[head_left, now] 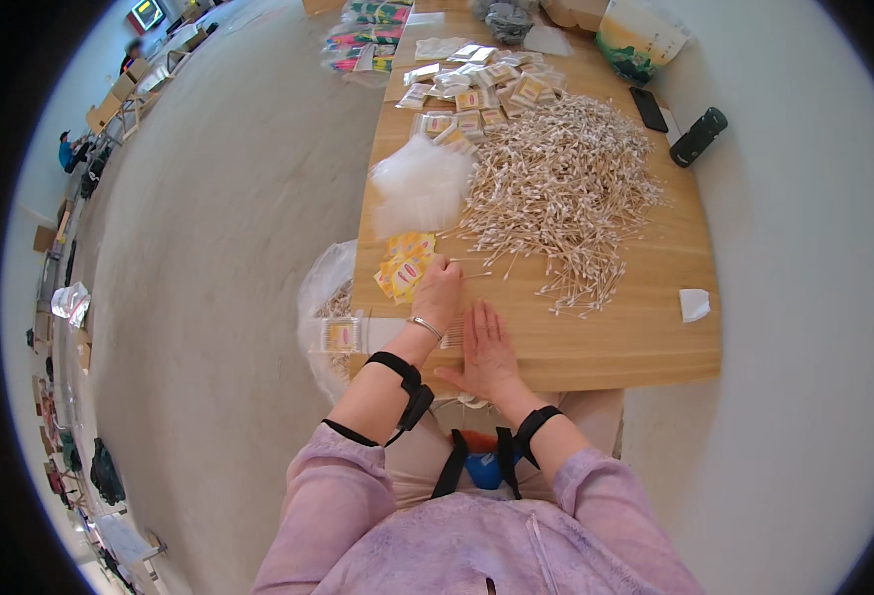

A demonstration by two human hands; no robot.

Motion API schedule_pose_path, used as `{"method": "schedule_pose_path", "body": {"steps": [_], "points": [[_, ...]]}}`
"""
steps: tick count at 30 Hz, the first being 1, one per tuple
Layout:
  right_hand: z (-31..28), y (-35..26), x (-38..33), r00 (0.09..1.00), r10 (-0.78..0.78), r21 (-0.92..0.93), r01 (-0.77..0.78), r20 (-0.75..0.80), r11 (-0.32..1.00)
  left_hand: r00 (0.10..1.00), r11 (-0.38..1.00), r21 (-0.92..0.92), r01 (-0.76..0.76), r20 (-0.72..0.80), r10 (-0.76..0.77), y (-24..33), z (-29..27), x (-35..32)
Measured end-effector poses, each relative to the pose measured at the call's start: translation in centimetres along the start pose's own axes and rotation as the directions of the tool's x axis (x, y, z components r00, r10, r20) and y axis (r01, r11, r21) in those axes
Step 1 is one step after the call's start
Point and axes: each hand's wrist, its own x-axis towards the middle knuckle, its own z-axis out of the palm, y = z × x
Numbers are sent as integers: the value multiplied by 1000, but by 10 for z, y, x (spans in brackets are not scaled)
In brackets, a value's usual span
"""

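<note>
My left hand [441, 292] is closed, its fingertips touching down at the edge of several yellow printed cards [406, 268]. What it pinches, if anything, is too small to make out. Flat on the wooden table [595, 347] near its front edge lies my right hand [488, 349], fingers stretched out and thumb apart. Between the two hands a small row of cotton swabs [453, 333] shows, partly covered by them. Beyond my hands spreads a large heap of loose cotton swabs [556, 188]. A filled swab packet [341, 335] sits at the table's left edge beside my left forearm.
Clear plastic sleeves [420, 183] lie stacked behind the cards, with several filled packets [476, 99] farther back. A phone [648, 109], a black cylinder [699, 137] and a white scrap [695, 304] are along the right side. A clear bag [320, 283] hangs off the left edge.
</note>
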Motion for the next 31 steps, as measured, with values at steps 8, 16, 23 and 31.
{"method": "schedule_pose_path", "body": {"steps": [8, 16, 23, 31], "points": [[-3, -2, 0, 999, 37, -45, -36, 35, 998, 984, 987, 13, -160, 85, 159, -10, -18, -43], [6, -1, 0, 999, 33, -27, -33, -14, 999, 995, 951, -292, -101, -57, 88, -14, 2, -82], [10, 0, -4, 1000, 15, -24, -16, -18, 1000, 921, 231, -963, 142, 42, -387, 1, 17, -94], [19, -10, -5, 999, 28, -47, -30, -32, 998, 940, 328, -914, 240, 134, -314, -5, 12, -98]]}}
